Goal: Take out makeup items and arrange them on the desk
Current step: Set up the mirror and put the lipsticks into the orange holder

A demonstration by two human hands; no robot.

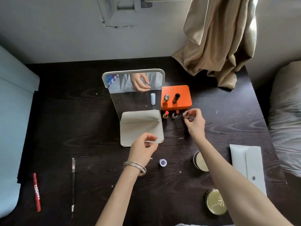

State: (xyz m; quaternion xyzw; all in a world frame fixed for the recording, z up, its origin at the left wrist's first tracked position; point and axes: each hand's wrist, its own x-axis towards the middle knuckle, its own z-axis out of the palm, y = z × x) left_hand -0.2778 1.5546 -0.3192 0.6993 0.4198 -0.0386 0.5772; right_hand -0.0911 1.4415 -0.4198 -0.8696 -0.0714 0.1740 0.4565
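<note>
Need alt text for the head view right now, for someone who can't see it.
The person's right hand sets a lipstick down beside two open lipsticks in front of an orange box on a dark desk. The left hand hovers empty near a folding mirror.

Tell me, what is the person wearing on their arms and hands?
The left wrist carries a stack of thin silver-coloured bangles. The left hand and right hand are otherwise bare: no gloves. No sleeves cover either forearm, and no watch or bracelet shows on the right arm.
</note>
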